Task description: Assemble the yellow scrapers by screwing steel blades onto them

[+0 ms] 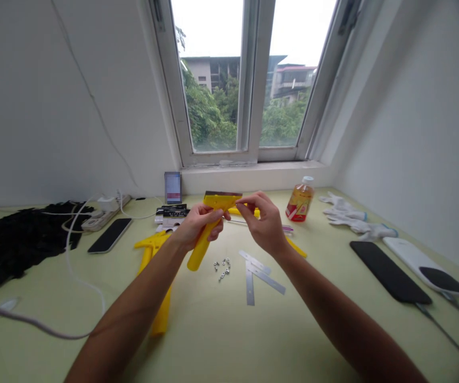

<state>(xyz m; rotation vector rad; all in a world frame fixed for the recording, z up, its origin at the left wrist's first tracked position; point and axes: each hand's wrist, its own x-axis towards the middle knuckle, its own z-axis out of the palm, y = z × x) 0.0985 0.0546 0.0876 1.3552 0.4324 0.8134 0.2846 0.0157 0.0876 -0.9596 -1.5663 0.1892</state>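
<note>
Hand-held scraper (pixel 220 202), bright yellow with a dark edge strip; scraper at left (pixel 161 316), the same yellow. Metal strips (pixel 268 282) and small fasteners (pixel 224 274), silver-grey. Surface (pixel 213 346), pale yellow-green. Bottle (pixel 299 203), orange-red with a red-and-yellow label and a whitish cap (pixel 308 180). Gloves (pixel 343 209), white, edged in blue at the cuff. Fabric (pixel 17 234), solid black. Phone (pixel 110 235), black-faced with a pale rim. Slim device (pixel 408 256), white with a black panel. Cable (pixel 68 246), white. Walls (pixel 421 117), plain greyish white.

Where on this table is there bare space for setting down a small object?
Bare table lies between left forearm and right forearm, nearer than the metal strips, and from right forearm to black device. Crowded: under and beyond left forearm, yellow tools, boxes.
</note>
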